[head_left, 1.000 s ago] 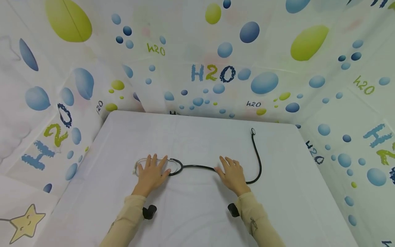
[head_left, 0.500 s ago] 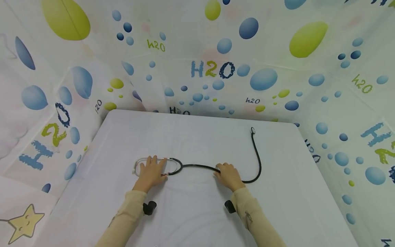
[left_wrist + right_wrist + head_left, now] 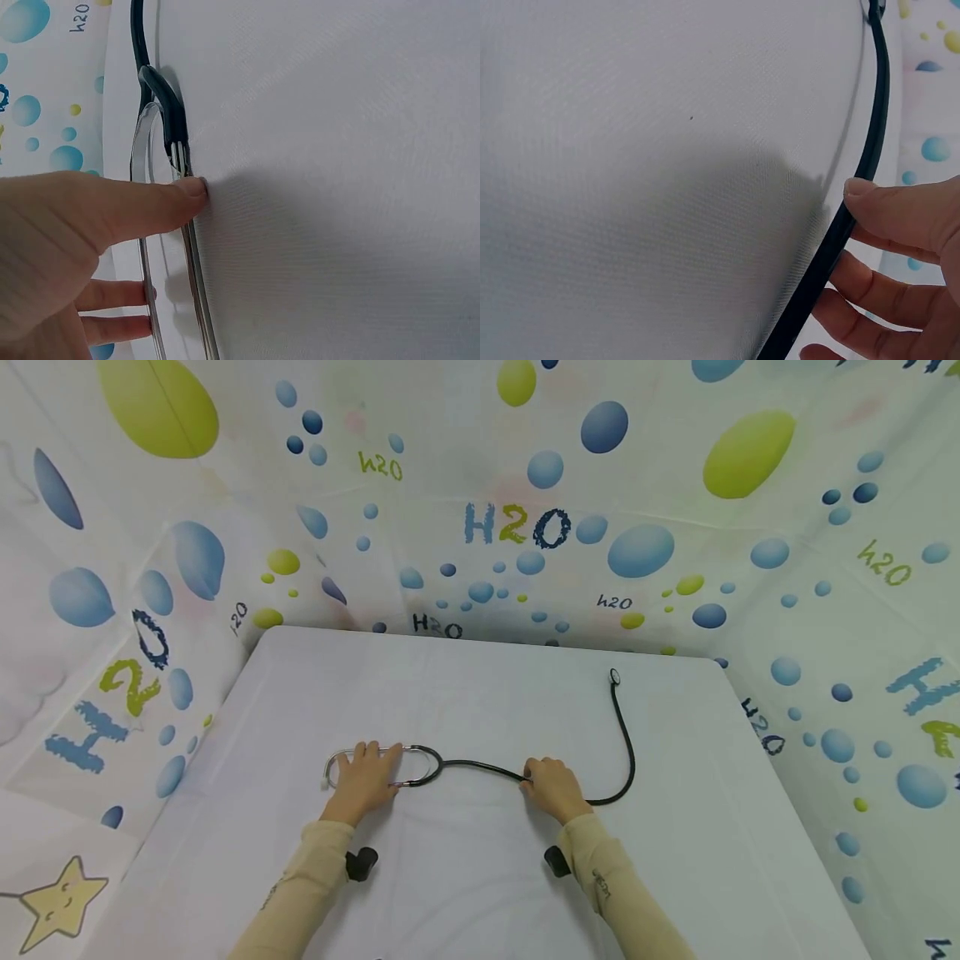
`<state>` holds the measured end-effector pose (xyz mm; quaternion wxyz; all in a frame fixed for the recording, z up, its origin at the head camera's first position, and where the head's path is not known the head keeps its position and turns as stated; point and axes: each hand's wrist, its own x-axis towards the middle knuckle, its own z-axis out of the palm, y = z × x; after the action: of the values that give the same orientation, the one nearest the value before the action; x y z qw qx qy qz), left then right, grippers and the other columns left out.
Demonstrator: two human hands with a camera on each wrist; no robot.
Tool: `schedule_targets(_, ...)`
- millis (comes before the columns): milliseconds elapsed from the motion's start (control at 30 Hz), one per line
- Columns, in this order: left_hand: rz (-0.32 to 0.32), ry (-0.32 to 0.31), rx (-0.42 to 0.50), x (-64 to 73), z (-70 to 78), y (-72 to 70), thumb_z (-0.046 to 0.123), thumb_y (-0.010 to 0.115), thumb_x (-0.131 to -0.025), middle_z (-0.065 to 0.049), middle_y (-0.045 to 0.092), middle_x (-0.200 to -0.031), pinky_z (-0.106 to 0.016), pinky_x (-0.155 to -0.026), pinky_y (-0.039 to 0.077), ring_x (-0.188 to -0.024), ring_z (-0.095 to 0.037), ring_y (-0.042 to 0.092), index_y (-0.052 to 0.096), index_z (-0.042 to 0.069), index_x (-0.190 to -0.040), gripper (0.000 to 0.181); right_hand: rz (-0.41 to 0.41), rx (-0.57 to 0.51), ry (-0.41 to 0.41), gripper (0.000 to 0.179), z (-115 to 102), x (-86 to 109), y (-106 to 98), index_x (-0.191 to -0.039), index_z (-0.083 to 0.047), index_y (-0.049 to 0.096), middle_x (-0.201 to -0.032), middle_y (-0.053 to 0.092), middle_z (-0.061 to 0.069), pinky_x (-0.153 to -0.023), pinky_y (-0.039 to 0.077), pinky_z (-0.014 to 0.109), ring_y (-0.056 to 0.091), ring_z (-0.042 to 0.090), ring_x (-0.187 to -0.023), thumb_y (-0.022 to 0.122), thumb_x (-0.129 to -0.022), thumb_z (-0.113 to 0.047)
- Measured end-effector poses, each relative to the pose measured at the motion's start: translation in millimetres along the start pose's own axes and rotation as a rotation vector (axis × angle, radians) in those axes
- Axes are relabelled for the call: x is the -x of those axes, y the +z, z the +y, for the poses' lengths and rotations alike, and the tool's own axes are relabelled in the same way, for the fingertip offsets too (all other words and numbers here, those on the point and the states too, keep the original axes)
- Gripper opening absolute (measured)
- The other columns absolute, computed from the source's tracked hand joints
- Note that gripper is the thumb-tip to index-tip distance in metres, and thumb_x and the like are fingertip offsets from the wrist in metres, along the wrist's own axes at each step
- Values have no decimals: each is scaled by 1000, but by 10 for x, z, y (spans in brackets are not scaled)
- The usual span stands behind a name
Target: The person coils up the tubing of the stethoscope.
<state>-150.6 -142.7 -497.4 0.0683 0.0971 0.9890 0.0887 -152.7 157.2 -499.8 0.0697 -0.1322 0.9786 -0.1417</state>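
A black stethoscope [image 3: 480, 766] stretches across the white table, its metal ear tubes [image 3: 198, 281] on the left and its chest piece [image 3: 615, 677] at the far right. My left hand [image 3: 363, 783] grips the ear tubes, thumb on the near one and fingertips against the far one. With thumb and fingers, my right hand [image 3: 556, 789] pinches the rubber tubing [image 3: 804, 300] near its middle. Beyond the right hand the tubing curves up toward the chest piece. The left hand covers part of the ear tubes in the head view.
The white-covered table [image 3: 480, 702] ends in a straight back edge. Cloth walls [image 3: 450, 460] printed with bubbles and lettering stand behind it and at both sides. A small black device [image 3: 362, 864] shows at the left wrist and another black device [image 3: 557, 862] at the right.
Both hands have lowered from spread fingers above the stethoscope and taken hold of it. The right hand's fingers have curled onto the tubing, which has shifted slightly toward me there.
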Motion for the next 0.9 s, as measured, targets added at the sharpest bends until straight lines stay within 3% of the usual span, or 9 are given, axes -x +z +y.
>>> schedule_targets(333,8,-19,-27,19,67,-5,26,81,-72,-27,51,-117,-66,-90,31,-114,-45,43,49,-4,-129,72,128,-72,-31,12,20,39,-166,-100,-4,67,-84,57,13,-64,47,39,56,27,-70,64,-88,-7)
schedule_targets(567,-8,68,17,-40,59,-2,28,84,-66,-21,52,-104,-58,-79,40,-101,-39,49,56,-1,-117,65,315,-121,-97,9,46,21,-337,-97,-3,65,-84,52,13,-58,44,33,51,21,-61,63,-89,-5)
schedule_targets(767,40,160,55,-112,24,99,25,82,-66,-17,53,-103,-50,-73,45,-96,-33,52,54,-2,-122,68,543,-150,-192,8,38,-48,-423,-95,1,64,-86,54,16,-60,48,36,56,25,-68,64,-87,-1)
schedule_targets(900,65,171,91,-140,18,82,18,78,-67,-18,56,-106,-49,-75,48,-96,-33,56,53,-4,-124,66,607,-175,-199,9,20,-91,-489,-96,2,64,-86,56,17,-61,49,37,57,27,-71,64,-87,0)
